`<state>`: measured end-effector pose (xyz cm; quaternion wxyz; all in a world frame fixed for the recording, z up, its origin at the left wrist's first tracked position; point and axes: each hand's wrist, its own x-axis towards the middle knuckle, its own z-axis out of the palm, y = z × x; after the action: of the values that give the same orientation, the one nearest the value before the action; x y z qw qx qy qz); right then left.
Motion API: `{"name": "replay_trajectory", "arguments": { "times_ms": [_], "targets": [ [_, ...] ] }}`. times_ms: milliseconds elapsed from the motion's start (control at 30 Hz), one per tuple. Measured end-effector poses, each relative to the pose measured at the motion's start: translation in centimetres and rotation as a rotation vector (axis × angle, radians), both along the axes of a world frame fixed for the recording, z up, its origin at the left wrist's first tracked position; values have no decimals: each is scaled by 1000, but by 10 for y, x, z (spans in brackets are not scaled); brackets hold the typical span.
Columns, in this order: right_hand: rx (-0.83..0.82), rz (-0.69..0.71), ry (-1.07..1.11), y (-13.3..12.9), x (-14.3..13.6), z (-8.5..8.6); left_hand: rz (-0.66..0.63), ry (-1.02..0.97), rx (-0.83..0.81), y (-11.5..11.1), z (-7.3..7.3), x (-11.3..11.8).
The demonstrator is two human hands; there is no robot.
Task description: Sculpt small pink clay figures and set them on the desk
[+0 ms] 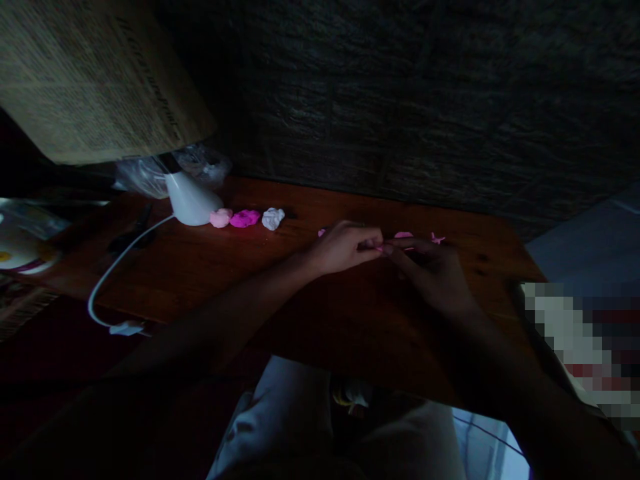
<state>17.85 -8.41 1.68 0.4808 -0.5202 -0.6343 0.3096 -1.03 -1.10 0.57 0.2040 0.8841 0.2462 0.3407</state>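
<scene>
My left hand and my right hand meet over the wooden table, fingertips pinched together on a small bit of pink clay. Just behind my right hand lie a flat pink clay piece and a small pink star-like shape. Another small pink bit peeks out behind my left hand. Farther left, a light pink lump, a magenta lump and a white lump sit in a row. The dim light hides detail between my fingers.
A lamp with a white base and a newsprint shade stands at the left, its white cable looping over the table edge. Clear plastic lies behind it. Dark scissors-like item rests nearby. A dark textured wall borders the wooden table.
</scene>
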Motion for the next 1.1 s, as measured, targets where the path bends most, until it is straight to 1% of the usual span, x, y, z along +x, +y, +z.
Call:
{"name": "replay_trajectory", "arguments": {
  "times_ms": [200, 400, 500, 667, 800, 967, 1100],
  "targets": [
    [-59, 31, -15, 1, 0, -3, -26, 64, 58, 1, 0, -2],
    [-102, 10, -40, 1, 1, 4, 2, 51, -46, 1, 0, -1],
    [-111, -6, -35, 2, 2, 6, 4, 27, -56, 0, 0, -1],
    [-130, -9, 11, 4, 5, 1, 0, -3, -72, 0, -1, 1],
    [-187, -5, -3, 4, 5, 0, -13, 10, -78, 0, -1, 1],
    [-238, 21, -79, 2, 6, 3, -34, -18, -81, -1, 0, 0],
    [-226, 112, -117, 3, 7, 3, -33, -28, -84, 1, -1, 0]
  ]
}}
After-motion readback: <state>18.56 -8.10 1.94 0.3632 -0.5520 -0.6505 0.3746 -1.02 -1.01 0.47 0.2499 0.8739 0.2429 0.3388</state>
